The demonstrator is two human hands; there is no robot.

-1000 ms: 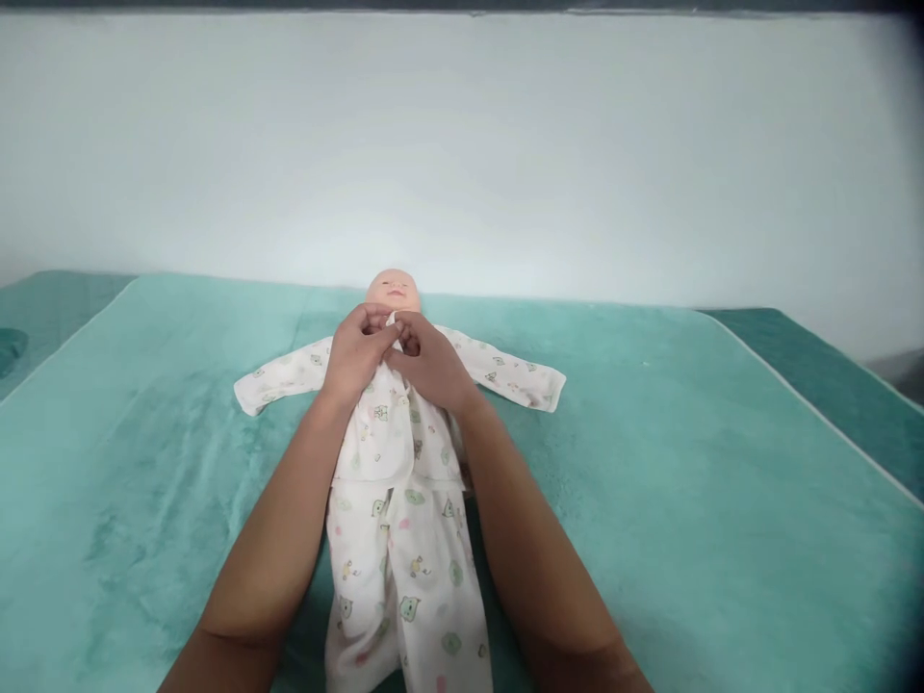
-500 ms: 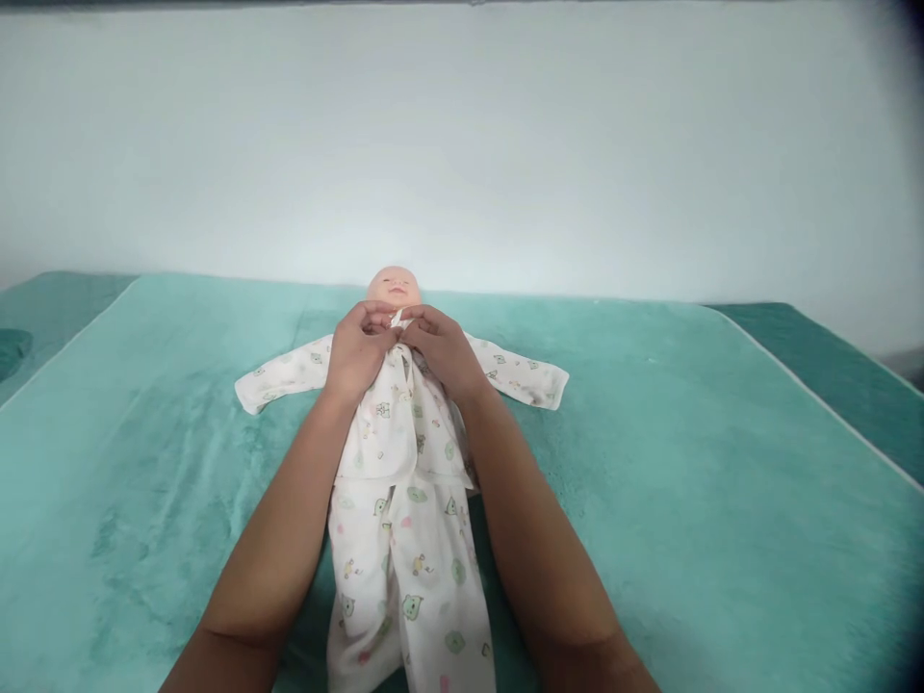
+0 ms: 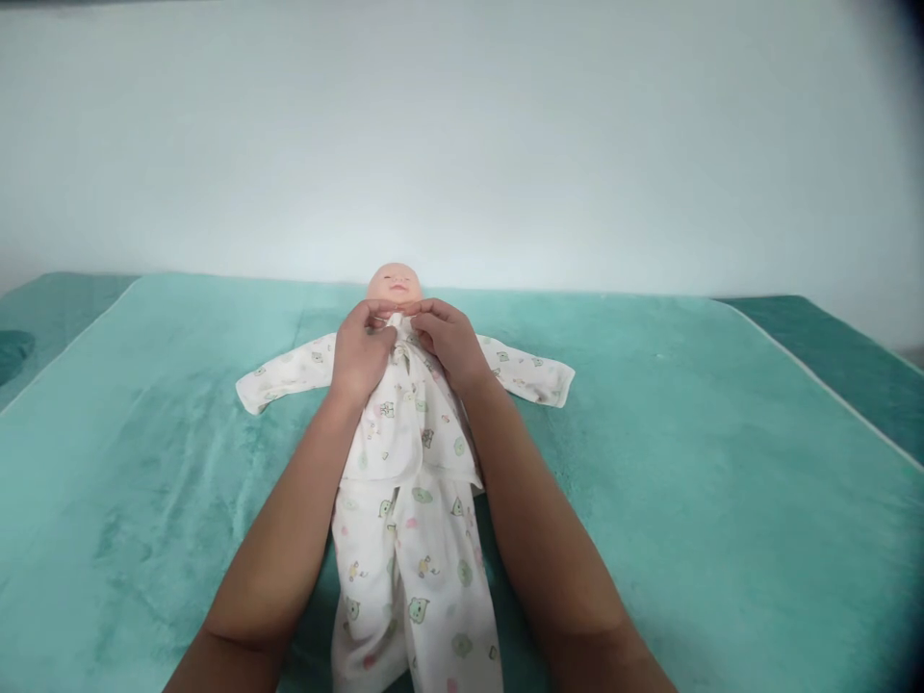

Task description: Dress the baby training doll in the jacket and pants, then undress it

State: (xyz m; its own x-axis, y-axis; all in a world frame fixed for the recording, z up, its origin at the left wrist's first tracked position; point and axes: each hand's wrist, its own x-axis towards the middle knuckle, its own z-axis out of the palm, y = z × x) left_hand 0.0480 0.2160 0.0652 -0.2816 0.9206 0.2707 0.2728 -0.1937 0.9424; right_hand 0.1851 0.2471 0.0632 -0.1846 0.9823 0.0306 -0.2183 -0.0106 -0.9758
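A baby doll (image 3: 395, 282) lies on its back, head toward the wall, in a white printed baby shirt (image 3: 390, 433) and matching trousers (image 3: 425, 597). Its sleeves are spread out to both sides. At the shirt's neckline, just below the doll's chin, my left hand (image 3: 363, 351) pinches the collar edge between thumb and fingers. Close beside it, my right hand (image 3: 449, 342) is closed on the other side of the same neckline. A small white bit of the collar fabric shows between the fingertips. My fingers hide the fastening, if there is one. Below the chest the front edges overlap.
A green plush blanket (image 3: 685, 481) with a pale edge seam covers the surface under the doll. Darker green cloth (image 3: 823, 366) shows at the right, and more lies at the far left. A plain white wall (image 3: 462, 144) rises behind.
My right hand has shifted slightly right, so the fingertips are a little farther apart at the collar. The white fabric tip that stood up between them now sits lower.
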